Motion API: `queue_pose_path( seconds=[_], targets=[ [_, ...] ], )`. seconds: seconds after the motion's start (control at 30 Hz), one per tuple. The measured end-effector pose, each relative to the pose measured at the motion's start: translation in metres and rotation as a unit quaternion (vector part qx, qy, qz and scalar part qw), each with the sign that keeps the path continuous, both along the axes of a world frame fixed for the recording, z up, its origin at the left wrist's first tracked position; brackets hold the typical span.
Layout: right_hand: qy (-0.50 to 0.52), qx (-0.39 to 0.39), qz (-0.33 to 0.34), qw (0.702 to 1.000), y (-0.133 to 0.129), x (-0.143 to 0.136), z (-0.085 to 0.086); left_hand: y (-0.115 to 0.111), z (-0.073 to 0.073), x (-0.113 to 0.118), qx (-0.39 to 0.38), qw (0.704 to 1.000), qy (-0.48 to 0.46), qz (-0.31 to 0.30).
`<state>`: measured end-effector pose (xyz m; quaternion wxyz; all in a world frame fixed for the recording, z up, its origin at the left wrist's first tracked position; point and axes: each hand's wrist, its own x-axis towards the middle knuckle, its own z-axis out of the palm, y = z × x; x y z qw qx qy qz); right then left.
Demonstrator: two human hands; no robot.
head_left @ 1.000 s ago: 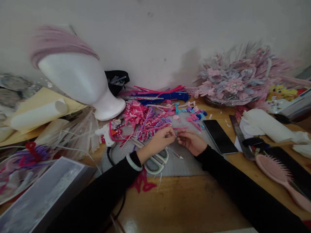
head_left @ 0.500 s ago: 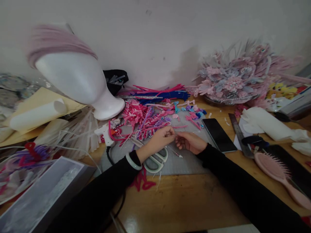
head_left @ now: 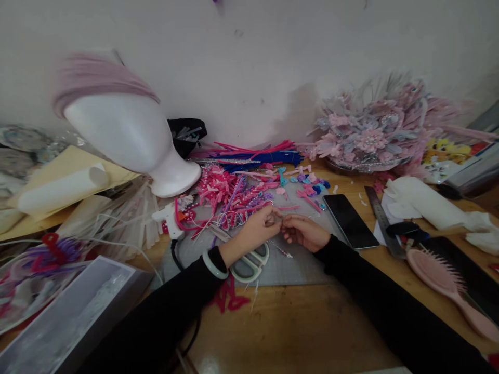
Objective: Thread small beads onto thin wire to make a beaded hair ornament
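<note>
Over a grey mat, my left hand and my right hand meet fingertip to fingertip. Both are closed in a pinch; whatever they grip is too small to make out. Below my left wrist lie scissors with pale handles, partly covered by the arm. A short beaded strand hangs or lies just under the hands; I cannot tell which. Behind them is a pile of pink and purple fuzzy pieces with beads. A white glue gun sits left of the pile.
A white mannequin head stands at the back left. A phone, a metal ruler and a pink hairbrush lie to the right. Pink flower ornaments fill the back right. An open box is at front left.
My fingertips have come closer together, the right hand shifting very slightly left. The whole view has tilted up slightly, so things sit a little lower in the picture.
</note>
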<state>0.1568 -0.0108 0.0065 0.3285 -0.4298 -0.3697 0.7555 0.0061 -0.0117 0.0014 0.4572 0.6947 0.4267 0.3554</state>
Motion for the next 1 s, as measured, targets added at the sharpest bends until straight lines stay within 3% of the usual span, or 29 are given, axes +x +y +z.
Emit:
queue_pose_path(
  seconds=[0.2,0.47,0.73,0.9,1.0],
  targets=[
    [0.017,-0.027,0.006,0.999,0.0032,0.0027,-0.0005,-0.0073,0.0054,0.0015,0.090,0.992,0.091,0.013],
    [0.031,-0.032,0.010,0.999,0.0030,0.0038,0.0001,-0.0074,0.0053,0.0004,0.139,0.984,0.112,-0.006],
    [0.064,-0.038,-0.053,0.996,0.0016,0.0030,-0.0050,-0.0055,0.0042,0.0011,0.074,0.994,0.073,0.047],
    [0.068,-0.037,-0.086,0.993,0.0014,0.0015,-0.0082,-0.0004,0.0015,-0.0001,0.038,0.997,0.049,0.045],
    [0.041,-0.031,-0.073,0.996,0.0008,-0.0003,-0.0072,0.0015,0.0004,-0.0004,0.016,0.999,0.019,0.040]
  ],
)
